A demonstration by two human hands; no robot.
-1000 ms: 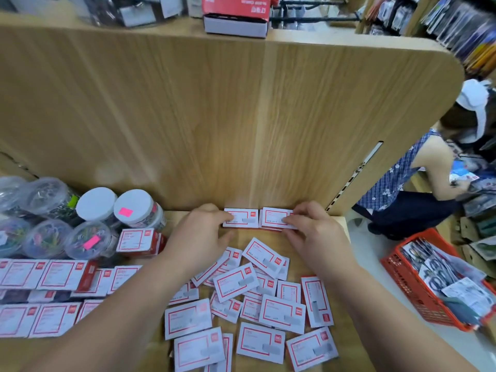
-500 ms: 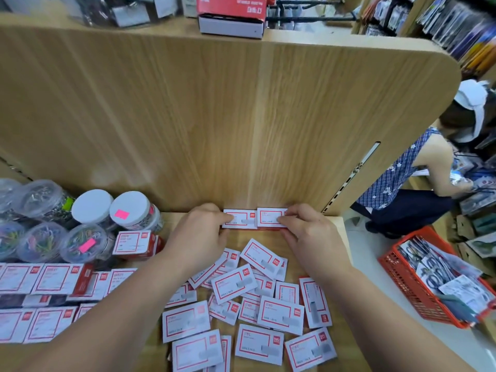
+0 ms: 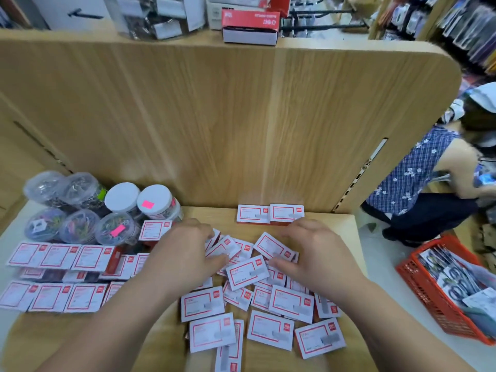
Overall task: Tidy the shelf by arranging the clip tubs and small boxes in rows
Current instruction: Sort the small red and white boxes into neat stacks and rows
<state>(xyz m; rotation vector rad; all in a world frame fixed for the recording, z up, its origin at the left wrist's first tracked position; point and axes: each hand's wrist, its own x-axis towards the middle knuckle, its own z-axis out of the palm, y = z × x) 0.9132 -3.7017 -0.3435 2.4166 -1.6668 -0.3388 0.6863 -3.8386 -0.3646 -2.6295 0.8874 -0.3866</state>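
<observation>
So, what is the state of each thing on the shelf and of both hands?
Two back boxes: side by side against the panel.
Loose boxes: scattered, overlapping.
Left boxes: in rows.
Tubs: upright, lids on.
Left hand: on loose boxes.
Right hand: on loose boxes.

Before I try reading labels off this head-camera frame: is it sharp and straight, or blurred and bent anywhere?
Head view: wide-angle bend curves the wooden back panel; the small boxes by it show red frames, but the print is too soft to read; both hands are slightly smeared; lighting is even, with a faint sheen low on the panel.
</observation>
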